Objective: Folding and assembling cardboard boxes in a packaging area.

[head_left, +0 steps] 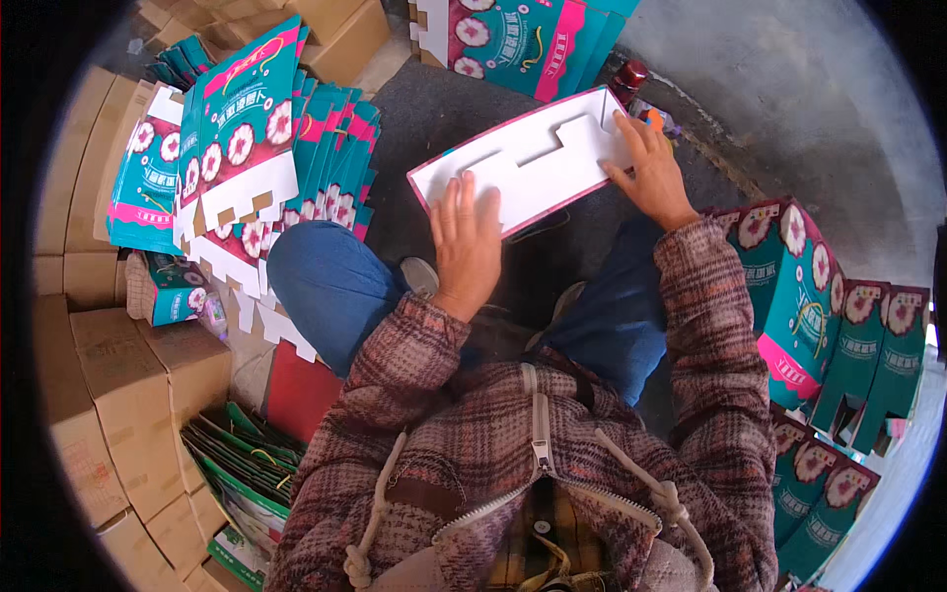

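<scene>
A flat, unfolded carton blank [538,158] with its white inner face up and a pink border is held above the person's knees, over the dark floor [414,109]. The left hand [466,242] lies flat on the blank's near left corner, fingers spread and pressing down, so its grip is wide and closes on nothing. The right hand [651,173] rests on the blank's far right end, fingers splayed across the white face near a cut-out notch; whether the thumb curls under the edge cannot be told.

On the person's left, a leaning stack of teal and pink printed blanks [247,138] stands on the floor, next to plain brown cardboard boxes [109,355]. A bundle of green flat packs [242,464] lies by the left hip. On the right, several folded teal cartons [799,296] stand upright close together. More teal blanks [523,39] lie at the floor's far edge, beside a small dark red bottle [629,77].
</scene>
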Motion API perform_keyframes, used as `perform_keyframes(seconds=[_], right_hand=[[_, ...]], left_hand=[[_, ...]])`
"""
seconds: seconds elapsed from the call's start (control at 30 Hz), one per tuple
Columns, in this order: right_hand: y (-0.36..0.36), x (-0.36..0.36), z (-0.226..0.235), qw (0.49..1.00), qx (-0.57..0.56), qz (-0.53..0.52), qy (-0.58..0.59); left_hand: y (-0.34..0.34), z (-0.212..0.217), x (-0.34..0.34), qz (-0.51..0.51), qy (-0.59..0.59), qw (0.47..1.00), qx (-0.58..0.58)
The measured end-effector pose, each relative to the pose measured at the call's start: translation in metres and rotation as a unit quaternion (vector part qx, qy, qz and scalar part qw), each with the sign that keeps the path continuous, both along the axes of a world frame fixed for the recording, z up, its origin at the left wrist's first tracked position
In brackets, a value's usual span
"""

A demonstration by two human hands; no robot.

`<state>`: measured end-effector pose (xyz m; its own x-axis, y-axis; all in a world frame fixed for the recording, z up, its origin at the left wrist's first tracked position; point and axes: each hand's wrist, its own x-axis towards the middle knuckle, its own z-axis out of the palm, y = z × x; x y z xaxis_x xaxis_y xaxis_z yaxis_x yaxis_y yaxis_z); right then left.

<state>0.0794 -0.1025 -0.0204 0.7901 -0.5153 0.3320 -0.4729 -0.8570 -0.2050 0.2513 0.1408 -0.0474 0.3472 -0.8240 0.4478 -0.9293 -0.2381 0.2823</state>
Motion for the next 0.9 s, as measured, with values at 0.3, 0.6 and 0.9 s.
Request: perform_keyframes(seconds=[0.3,0.6,0.9], right_hand=[[0.007,0.003,-0.028,0.982,-0.038,0.177,0.062],[0.014,-0.003,-0.019,0.983,0.107,0.084,-0.123],[-0.077,-0.032,-0.093,0.746,0.578,-0.203,-0.263]], left_hand=[[-0.007,-0.005,0.005,-0.107,0.032,0.99,0.086],[0.007,0.002,0.011,-0.09,0.137,0.983,-0.085],[0.012,-0.032,0.099,0.159,0.737,0.656,-0.015]])
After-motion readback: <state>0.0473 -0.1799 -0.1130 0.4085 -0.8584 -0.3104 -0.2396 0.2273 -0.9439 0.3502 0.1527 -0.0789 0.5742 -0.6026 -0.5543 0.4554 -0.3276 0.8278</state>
